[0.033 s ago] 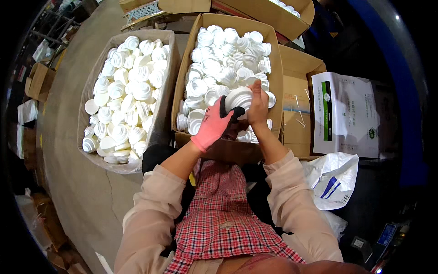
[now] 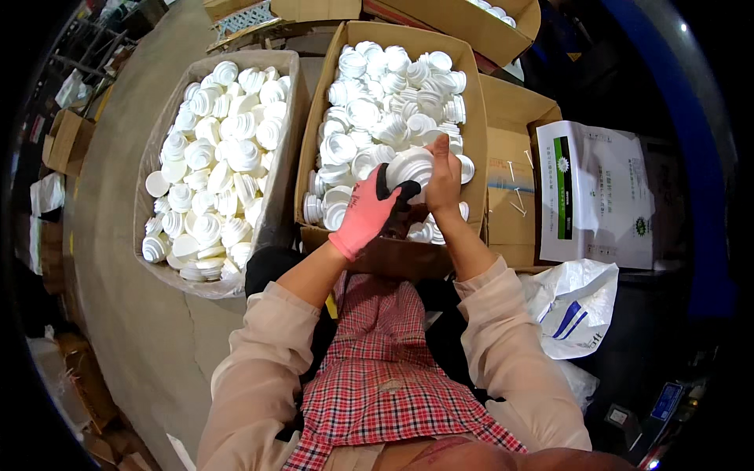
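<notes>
Both hands hold a white ringed plastic piece (image 2: 411, 169) above the front of a cardboard box (image 2: 312, 133) full of similar white pieces (image 2: 390, 129). My left hand (image 2: 366, 210), in a pink glove with black fingertips, closes on the piece's left and near side. Bare, my right hand (image 2: 444, 179) grips its right side, thumb up along the edge. Some of its fingers are hidden behind the piece. The concentric steps of the piece face up toward me.
At the left stands a plastic-lined box (image 2: 295, 118) heaped with off-white ringed pieces (image 2: 206, 177). To the right are an open carton (image 2: 509, 228) with a few thin white sticks, a white printed sheet (image 2: 594, 196) and a crumpled white bag (image 2: 577, 302). Another carton (image 2: 471, 39) sits behind.
</notes>
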Available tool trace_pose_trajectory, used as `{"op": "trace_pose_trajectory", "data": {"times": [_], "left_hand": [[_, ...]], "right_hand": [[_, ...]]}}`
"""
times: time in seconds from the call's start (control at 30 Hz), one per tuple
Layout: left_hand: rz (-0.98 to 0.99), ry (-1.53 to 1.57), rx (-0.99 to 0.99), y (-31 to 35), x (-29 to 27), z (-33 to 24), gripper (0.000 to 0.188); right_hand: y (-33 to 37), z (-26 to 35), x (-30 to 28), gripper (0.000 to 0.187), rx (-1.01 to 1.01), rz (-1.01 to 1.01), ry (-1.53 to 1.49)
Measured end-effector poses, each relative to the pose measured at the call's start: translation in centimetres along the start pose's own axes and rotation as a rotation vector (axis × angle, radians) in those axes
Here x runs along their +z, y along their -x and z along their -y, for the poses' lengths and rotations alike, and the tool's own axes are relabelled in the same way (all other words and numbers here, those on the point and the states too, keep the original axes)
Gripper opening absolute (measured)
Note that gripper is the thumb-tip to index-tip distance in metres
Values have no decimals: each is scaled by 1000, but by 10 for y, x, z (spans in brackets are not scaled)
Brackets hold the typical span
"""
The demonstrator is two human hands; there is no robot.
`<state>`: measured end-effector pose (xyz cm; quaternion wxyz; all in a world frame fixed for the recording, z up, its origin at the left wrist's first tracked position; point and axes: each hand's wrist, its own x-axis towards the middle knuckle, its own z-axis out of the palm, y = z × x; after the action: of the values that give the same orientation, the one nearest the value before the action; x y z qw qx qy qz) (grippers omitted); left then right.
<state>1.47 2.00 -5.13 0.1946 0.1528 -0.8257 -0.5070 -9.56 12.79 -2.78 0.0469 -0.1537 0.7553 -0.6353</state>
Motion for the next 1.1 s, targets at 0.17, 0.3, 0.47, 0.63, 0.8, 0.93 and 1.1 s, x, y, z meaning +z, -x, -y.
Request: {"op": "trace_pose_trajectory", "data": {"times": [0.17,0.3,0.47,0.63,0.8,0.93,1.1], "left_hand": [[310,1161,-471,-30,-37,-11,50],[316,1095,-155,-32,-50,-7,46],[370,1290,-493,-29,-59,-6,43],[327,1182,-383,-24,-56,5,46],[66,1303,-435,-23,-50,25,46],[-176,1808,-122,-38,-103,41,77],[-426,1410,-337,-31,-102,58,55]], "right_hand": [[-12,-4,-7,44,9,407,-385],[-3,15,-17,84,-280,607,-109],[5,22,-13,90,-452,534,205],[9,26,-12,95,-430,567,199],[6,15,6,80,-268,522,131],[-11,-43,2,65,-274,552,364],[22,-106,18,45,-67,780,1019]]}}
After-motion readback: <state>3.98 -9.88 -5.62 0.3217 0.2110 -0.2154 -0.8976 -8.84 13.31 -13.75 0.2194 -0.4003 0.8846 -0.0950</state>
